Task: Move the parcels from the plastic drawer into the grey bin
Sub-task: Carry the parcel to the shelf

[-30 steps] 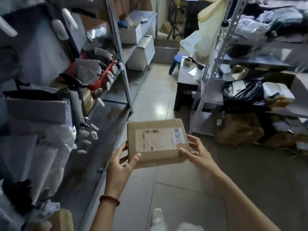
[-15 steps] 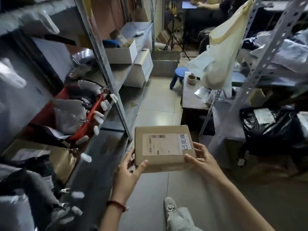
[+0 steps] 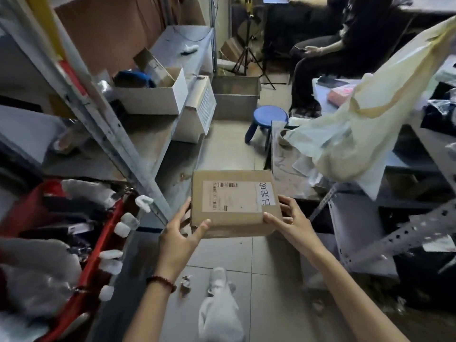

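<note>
I hold a flat brown cardboard parcel (image 3: 234, 218) with a white shipping label and a white sticker, level in front of me over the tiled aisle. My left hand (image 3: 179, 236) grips its near left corner, thumb on top. My right hand (image 3: 287, 222) grips its near right corner. The grey bin (image 3: 235, 99) stands open on the floor at the far end of the aisle, well beyond the parcel. No plastic drawer can be made out.
Metal shelving (image 3: 118, 134) runs along the left with white boxes and a red crate (image 3: 93, 262). A blue stool (image 3: 270, 119) and low table (image 3: 288, 166) stand right of the aisle. A pale bag (image 3: 370, 119) hangs from the right rack. A seated person (image 3: 325, 53) is behind.
The view has advanced along the aisle and tilted up, so the grey bin and seated person are now nearer. Both hands keep the same hold on the parcel.
</note>
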The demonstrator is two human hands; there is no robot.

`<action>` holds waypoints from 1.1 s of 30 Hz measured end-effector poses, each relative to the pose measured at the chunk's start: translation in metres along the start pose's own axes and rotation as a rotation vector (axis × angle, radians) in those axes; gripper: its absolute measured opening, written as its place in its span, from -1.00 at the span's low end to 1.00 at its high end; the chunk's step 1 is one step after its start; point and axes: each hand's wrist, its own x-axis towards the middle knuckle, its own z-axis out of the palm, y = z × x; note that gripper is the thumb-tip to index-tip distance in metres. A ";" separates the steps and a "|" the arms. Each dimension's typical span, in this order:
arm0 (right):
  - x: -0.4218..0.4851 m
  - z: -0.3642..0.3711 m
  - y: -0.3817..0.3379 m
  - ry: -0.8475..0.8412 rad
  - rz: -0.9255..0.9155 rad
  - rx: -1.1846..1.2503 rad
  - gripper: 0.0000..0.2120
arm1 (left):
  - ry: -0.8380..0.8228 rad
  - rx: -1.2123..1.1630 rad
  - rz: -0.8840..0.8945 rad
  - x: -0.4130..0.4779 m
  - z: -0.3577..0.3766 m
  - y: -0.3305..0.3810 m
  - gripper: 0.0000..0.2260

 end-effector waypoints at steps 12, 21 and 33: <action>0.205 0.023 -0.072 0.230 0.027 0.109 -0.42 | -0.165 0.071 0.094 0.244 0.007 0.064 -0.40; 0.416 -0.006 -0.112 0.285 0.011 0.048 -0.42 | -0.082 0.054 0.096 0.440 0.069 0.094 -0.40; 0.611 -0.080 -0.162 0.151 0.009 0.054 -0.34 | -0.100 0.143 0.157 0.642 0.122 0.164 -0.34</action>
